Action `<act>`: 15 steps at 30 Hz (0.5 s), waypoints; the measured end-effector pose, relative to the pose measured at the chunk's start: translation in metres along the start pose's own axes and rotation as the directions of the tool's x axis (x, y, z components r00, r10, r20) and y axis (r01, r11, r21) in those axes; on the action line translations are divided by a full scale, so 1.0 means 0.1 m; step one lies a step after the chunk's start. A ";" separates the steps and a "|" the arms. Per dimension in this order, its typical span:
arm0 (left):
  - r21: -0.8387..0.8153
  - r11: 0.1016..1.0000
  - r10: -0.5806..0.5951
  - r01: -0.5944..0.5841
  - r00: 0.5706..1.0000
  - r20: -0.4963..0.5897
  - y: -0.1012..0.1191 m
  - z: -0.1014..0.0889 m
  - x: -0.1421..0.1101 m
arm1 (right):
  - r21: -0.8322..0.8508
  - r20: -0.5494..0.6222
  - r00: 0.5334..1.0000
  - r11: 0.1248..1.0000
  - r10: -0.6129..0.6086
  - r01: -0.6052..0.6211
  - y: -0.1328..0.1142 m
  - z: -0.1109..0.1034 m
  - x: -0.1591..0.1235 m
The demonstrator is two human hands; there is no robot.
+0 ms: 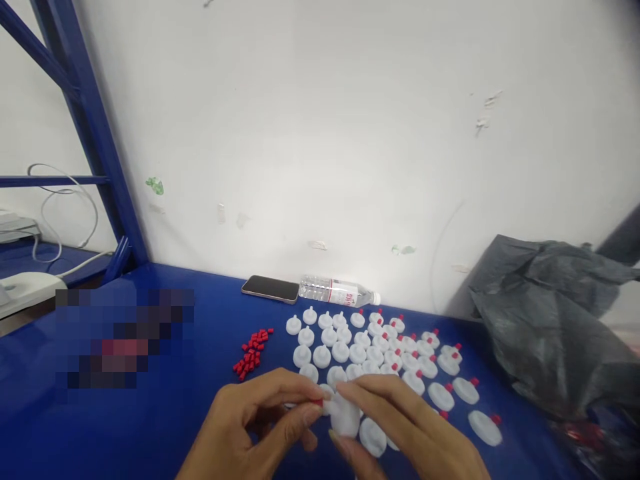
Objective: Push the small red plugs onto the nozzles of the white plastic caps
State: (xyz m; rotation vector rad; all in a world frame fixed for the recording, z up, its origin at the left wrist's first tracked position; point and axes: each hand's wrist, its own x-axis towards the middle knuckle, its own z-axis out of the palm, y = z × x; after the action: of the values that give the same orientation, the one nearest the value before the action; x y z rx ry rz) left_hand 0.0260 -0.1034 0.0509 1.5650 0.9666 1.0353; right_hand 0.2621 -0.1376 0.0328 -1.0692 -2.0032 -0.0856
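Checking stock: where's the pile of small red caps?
The pile lies centre-left in the head view, left of the white round discs, below the black phone.

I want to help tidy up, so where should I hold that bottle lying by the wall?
Probably around the middle of the bottle, reaching down from above. It lies on its side, so your grip can wrap across it. The wall is close behind, the phone is by its base, and white pieces sit in front.
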 end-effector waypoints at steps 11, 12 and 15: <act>0.209 0.963 0.161 -0.167 0.986 0.050 0.35 0.16 1.00 | 0.316 -0.087 0.947 0.910 0.310 -0.269 0.29 -0.13 0.74; 0.225 0.957 0.171 -0.184 0.982 0.074 0.36 0.20 1.16 | 0.345 -0.073 0.926 0.880 0.370 -0.325 0.36 -0.12 0.78; 0.289 0.924 0.205 -0.253 0.961 0.184 0.39 0.31 1.57 | 0.381 -0.083 0.876 0.827 0.475 -0.413 0.60 -0.15 0.87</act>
State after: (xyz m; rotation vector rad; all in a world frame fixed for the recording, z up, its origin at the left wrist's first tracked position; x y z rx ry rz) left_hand 0.1086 0.0271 0.1094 2.0273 0.8860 0.9379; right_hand 0.2901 -0.0486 0.0849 -1.2152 -1.4907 0.4048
